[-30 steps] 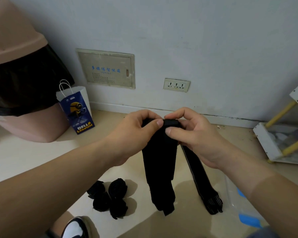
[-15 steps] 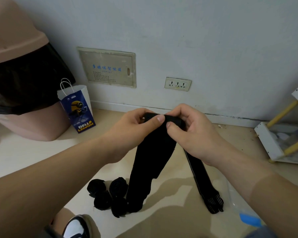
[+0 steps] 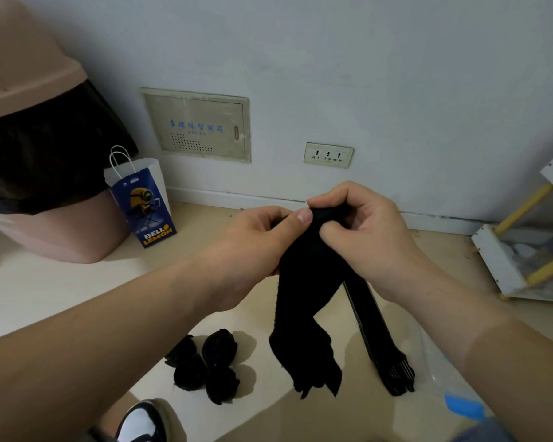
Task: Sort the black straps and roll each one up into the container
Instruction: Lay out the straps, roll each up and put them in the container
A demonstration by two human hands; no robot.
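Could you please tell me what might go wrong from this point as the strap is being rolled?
1. Both the left hand and right hand only pinch the black strap at its top edge; the started roll could slip loose.
2. Its hanging tail is twisted, so it may roll unevenly.
3. The narrower strap hanging behind could get caught in.

There is one camera, and it sits on the person's head. It looks forward and down, at the floor (image 3: 61,298) and the low part of the wall (image 3: 396,74). It is very near the left hand (image 3: 253,240) and the right hand (image 3: 367,231), which fill the middle. They reach in from the two bottom corners. The view is wide.
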